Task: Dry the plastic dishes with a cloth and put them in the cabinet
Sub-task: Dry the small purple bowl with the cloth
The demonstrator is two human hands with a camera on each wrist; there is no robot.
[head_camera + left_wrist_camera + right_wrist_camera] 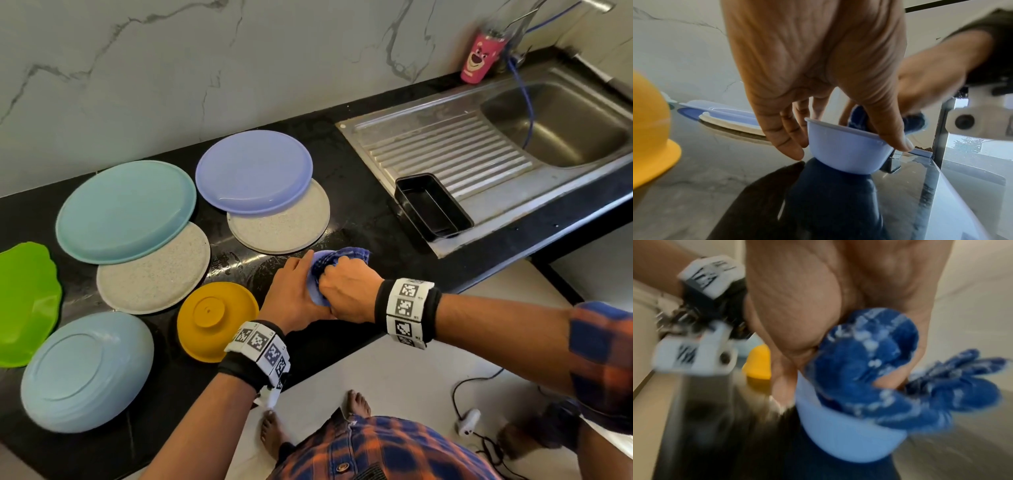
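A small periwinkle plastic bowl (314, 291) (844, 152) (846, 439) stands upright on the black counter (359, 219) near its front edge. My left hand (294, 291) (838, 141) grips the bowl's rim, fingers on one side and thumb on the other. My right hand (346, 287) (838, 353) clutches a bunched dark blue cloth (342, 258) (914, 122) (879, 378) and presses it inside the bowl. The right wrist view is blurred.
Upside down on the counter lie a yellow bowl (217, 320), a pale blue plate (87, 370), a teal plate (125, 210), a purple plate (253, 171), two speckled plates (157, 274) (284, 226) and a green dish (24, 301). A black tray (433, 207) sits on the sink's drainboard (455, 150).
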